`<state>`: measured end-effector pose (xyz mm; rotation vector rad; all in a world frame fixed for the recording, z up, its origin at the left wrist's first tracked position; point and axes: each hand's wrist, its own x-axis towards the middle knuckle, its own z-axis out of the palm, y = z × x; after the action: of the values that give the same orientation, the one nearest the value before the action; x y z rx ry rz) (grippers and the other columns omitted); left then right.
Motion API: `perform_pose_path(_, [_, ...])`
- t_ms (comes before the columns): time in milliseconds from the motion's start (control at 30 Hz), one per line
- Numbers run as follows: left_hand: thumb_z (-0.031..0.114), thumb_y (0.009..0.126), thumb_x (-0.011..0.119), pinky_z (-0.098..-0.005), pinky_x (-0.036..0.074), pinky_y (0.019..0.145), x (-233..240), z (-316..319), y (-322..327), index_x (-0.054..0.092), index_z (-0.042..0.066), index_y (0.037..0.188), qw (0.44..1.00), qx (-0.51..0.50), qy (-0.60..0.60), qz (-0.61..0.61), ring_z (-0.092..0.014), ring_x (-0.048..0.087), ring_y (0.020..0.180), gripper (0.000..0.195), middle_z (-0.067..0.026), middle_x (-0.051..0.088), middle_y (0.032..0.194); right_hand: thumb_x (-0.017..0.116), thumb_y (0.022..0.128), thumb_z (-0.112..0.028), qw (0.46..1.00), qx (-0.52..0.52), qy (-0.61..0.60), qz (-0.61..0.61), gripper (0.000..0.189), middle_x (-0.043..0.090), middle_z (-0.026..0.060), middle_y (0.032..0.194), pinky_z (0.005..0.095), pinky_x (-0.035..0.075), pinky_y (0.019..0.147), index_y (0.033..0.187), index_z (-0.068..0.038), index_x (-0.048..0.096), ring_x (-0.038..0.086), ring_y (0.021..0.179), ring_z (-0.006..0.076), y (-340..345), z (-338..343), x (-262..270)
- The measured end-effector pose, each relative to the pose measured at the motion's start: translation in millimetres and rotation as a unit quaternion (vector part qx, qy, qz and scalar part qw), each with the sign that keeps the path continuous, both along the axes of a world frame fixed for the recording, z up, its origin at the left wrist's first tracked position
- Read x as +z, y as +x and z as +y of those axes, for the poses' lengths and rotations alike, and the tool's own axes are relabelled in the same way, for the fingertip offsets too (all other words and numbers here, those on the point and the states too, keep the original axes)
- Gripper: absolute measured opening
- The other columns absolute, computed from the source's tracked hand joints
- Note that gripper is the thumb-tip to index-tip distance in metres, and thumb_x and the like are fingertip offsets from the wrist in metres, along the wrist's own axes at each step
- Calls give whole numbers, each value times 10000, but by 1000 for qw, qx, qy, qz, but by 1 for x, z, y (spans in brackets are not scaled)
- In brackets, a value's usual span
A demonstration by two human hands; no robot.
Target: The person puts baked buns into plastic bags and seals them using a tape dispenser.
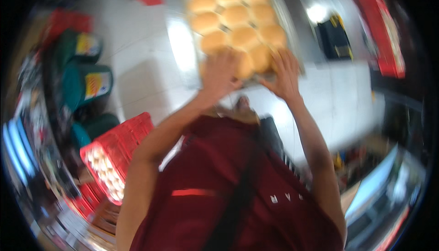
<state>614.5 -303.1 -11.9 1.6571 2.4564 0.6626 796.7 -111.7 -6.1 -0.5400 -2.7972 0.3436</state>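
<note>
Golden-brown bread buns (239, 16) sit close together in rows on a flat tray (287, 28), which reaches away from me. My left hand (221, 71) lies palm down over the buns at the tray's near left, its fingers blurred. At the near right, my right hand (284, 74) touches the side of a bun (261, 58), with the thumb spread from the fingers. Motion blur hides whether either hand grips a bun. Both hands partly cover the nearest row.
A shiny metal surface (178, 42) borders the tray. On the left stand green drums (73, 86) with labels and a red plastic crate (121, 139) of pale round items. A black-and-yellow object (332, 40) and a long red object (380, 28) are at right.
</note>
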Motion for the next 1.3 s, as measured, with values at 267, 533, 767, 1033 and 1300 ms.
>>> perform_pose_path(267, [517, 665, 806, -697, 324, 1078, -61, 3, 31, 531, 89, 1427, 989, 85, 62, 105, -405, 473, 1357, 916, -209, 529, 1385, 920, 589, -601, 993, -88, 56, -45, 1191, 458, 171, 1584, 622, 379, 1123, 1552, -102, 429, 392, 1492, 398, -21, -22, -25])
perform_pose_path(533, [441, 572, 858, -597, 428, 960, -3, 11, 34, 571, 143, 1314, 996, 69, 17, 59, -342, 546, 1219, 850, -102, 579, 1227, 939, 614, -477, 988, -115, 28, -103, 891, 524, 93, 1407, 634, 546, 932, 1323, -106, 547, 499, 1341, 364, -22, -20, 20])
perform_pose_path(767, [437, 538, 874, -511, 471, 870, 15, 16, 26, 644, 155, 1195, 997, 70, 17, 35, -325, 584, 1139, 751, -74, 619, 1153, 939, 614, -459, 990, -93, 23, -103, 844, 547, 111, 1336, 586, 554, 931, 1288, -110, 568, 532, 1252, 387, -24, 2, 17])
perform_pose_path(1033, [429, 572, 893, -529, 481, 930, 38, 7, 21, 647, 144, 1250, 997, 33, -57, -40, -364, 576, 1196, 776, -123, 626, 1204, 904, 687, -514, 997, 53, 44, 24, 899, 570, 125, 1439, 558, 473, 1070, 1414, -111, 563, 508, 1334, 413, -5, 36, -10])
perform_pose_path(1300, [499, 749, 803, -502, 417, 1153, -55, -24, 46, 536, -1, 1427, 857, 397, 223, -242, -470, 505, 1339, 884, -292, 561, 1386, 622, 974, -617, 960, 121, 252, 16, 637, 743, 130, 1142, 445, 563, 879, 1277, -61, 689, 703, 1011, 292, 19, 151, -126])
